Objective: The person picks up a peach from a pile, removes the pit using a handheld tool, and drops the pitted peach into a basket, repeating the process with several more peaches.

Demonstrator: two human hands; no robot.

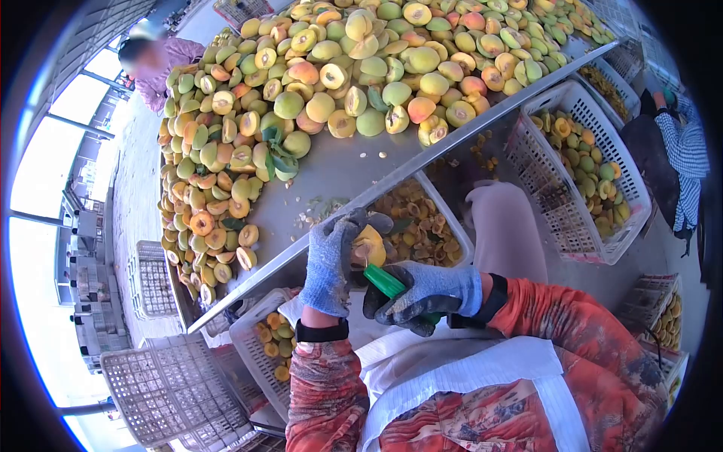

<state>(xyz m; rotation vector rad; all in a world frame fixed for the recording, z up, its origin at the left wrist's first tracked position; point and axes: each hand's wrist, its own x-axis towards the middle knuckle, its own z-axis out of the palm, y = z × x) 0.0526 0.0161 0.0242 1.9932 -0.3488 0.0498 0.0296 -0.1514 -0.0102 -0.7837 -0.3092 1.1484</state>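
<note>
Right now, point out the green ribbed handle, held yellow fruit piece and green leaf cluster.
Green ribbed handle (385, 281), head view: its exposed ribbed part.
Held yellow fruit piece (369, 247), head view: its exposed side.
Green leaf cluster (284, 162), head view: a lower leaf.

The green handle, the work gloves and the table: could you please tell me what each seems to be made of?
Green handle: probably plastic, fairly glossy, with ridges catching the light.
Work gloves: apparently knitted fabric, matte blue-grey, with dark patches that may be rubber coating.
Table: likely bare metal, smooth and grey, with soft reflections.
</note>
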